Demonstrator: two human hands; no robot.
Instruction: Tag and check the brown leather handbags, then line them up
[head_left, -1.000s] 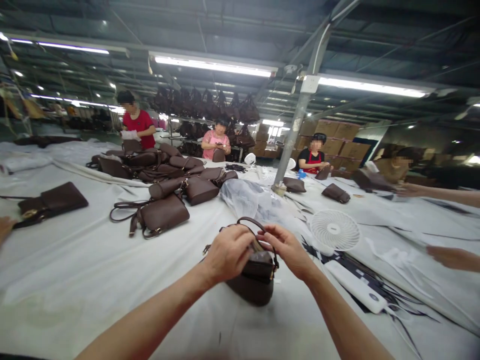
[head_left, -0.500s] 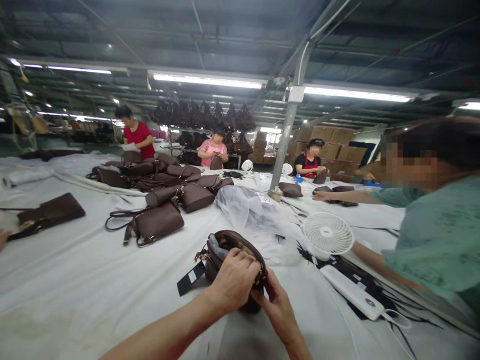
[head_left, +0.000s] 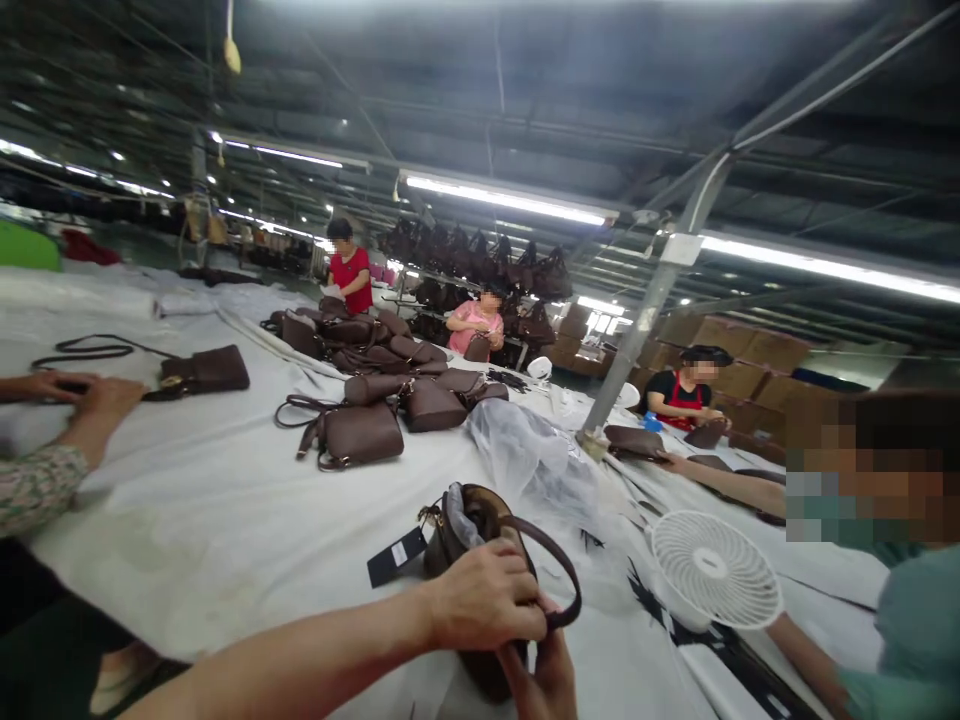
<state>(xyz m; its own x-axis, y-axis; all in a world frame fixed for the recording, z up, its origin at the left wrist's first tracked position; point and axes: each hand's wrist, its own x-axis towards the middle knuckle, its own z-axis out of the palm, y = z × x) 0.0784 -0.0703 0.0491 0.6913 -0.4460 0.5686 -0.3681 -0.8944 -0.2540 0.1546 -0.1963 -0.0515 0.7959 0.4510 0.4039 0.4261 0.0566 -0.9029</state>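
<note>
Brown bag (head_left: 441,548) stands open on white-covered table (head_left: 285,570), ahead of wearer. Handle (head_left: 565,570) now arcs outward from rim, vs. lying along it earlier — loop accessible. L hand (head_left: 484,595) pinches near-side rim; R hand (head_left: 551,675) below, grip partly hidden — can't tell.

You can read no words, brands or numbers here. The white label (head_left: 399,552) on the black tag (head_left: 387,566), left of your brown bag (head_left: 442,548), is too small to make out, as is the mark on the fan (head_left: 739,590) hub, right.
</note>
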